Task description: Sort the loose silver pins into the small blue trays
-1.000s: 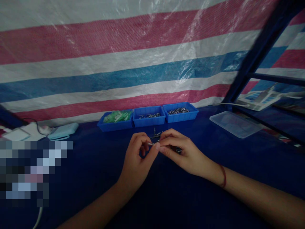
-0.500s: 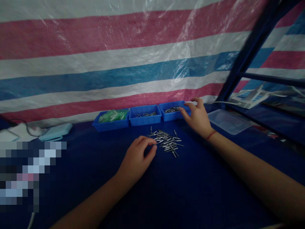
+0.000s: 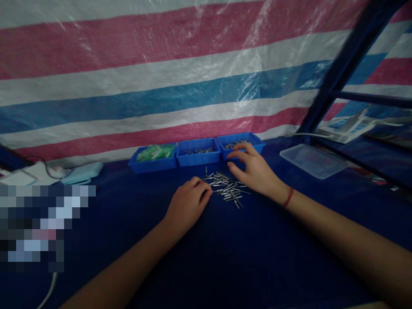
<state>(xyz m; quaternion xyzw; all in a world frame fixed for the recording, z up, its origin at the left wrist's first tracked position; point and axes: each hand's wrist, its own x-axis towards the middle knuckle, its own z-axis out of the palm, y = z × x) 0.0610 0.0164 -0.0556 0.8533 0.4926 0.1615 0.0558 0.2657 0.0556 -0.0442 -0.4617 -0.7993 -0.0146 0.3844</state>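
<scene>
over a dark blue table [image 3: 206, 257], holds left hand [image 3: 186, 201] narrowed, cannot tell around what, at the edge of metal pins [image 3: 228, 188] heaped centrally, seemingly for either hand's reach, and spreads right hand [image 3: 254, 171] near a blue bin [image 3: 258, 141].

Dim light; white glare streaks the far sheet [image 3: 193, 64], the near table [image 3: 231, 262] sinks into shadow, coarse pixelation blots the left.

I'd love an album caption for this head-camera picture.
Left hand at a pile of metal pins, right hand open nearby, three blue trays in a row behind.
</scene>
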